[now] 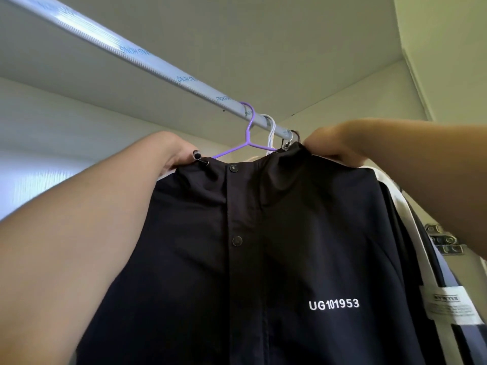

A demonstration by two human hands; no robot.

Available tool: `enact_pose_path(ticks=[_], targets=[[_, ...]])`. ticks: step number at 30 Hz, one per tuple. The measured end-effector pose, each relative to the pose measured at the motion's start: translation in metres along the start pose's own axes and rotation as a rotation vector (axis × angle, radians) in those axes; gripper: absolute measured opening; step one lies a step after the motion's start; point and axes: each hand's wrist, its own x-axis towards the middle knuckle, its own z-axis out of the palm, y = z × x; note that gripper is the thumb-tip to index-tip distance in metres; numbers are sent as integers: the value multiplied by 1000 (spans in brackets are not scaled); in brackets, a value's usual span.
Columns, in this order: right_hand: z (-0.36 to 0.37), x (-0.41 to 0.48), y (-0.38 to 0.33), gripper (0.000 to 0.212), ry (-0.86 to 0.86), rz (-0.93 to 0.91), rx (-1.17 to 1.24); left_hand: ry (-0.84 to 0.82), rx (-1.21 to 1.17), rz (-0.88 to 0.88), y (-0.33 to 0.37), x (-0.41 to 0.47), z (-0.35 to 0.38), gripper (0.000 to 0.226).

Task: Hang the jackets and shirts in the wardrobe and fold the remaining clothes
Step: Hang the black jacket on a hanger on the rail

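Fingers: our left hand (179,154) and right hand (334,147) each pinch the jacket (263,233) collar.
Jacket: hangs from our fingers, just under the rail (158,67).
Advice: we should level both shoulders on the hanger (249,122) between our fingers.

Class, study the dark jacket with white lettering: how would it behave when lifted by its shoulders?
Probably floppy: the dark jacket creases and sags between the left hand and right hand. Likely light, since both hands hold it by its top edge alone. Its smooth cloth may slip in a loose grip.
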Motion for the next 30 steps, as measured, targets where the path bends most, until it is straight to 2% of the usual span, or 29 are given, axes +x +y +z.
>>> enact_pose_path(ticks=[2, 6, 8, 10, 14, 16, 18, 20, 22, 24, 25, 28, 30], targets=[[0, 0, 0, 19, 22, -3, -13, 53, 117, 22, 3, -3, -5, 29], [-4, -5, 2, 22, 87, 16, -93, 180, 412, 31, 11, -7, -13, 23], [-6, -8, 5, 23, 119, 18, -151, 134, 506, -1, 14, -12, -11, 27], [-9, -13, 11, 28, 83, 30, -149, 39, 441, -14, 13, -9, -10, 29], [-22, -22, 29, 26, 13, 39, -89, -76, 142, -25, 0, -7, -9, 23], [-31, -27, 39, 32, -46, 60, -45, -134, -15, 13, -5, -7, -9, 34], [-39, -33, 52, 49, -123, 96, 45, -147, -162, 67, -10, -7, -5, 47], [-45, -40, 66, 67, -162, 111, 165, -49, -143, 126, -12, -8, 4, 58], [-45, -49, 77, 74, -201, 68, 260, 153, 11, 218, -9, -6, 17, 65], [-39, -58, 85, 69, -217, -14, 317, 361, 109, 369, -3, -3, 33, 68], [-35, -62, 88, 64, -201, -58, 333, 418, 59, 465, 2, -3, 41, 67], [-20, -69, 89, 43, -69, -186, 347, 431, -228, 696, 25, -5, 64, 50], [-13, -72, 88, 33, 27, -284, 262, 508, -184, 736, 38, -4, 74, 44]])
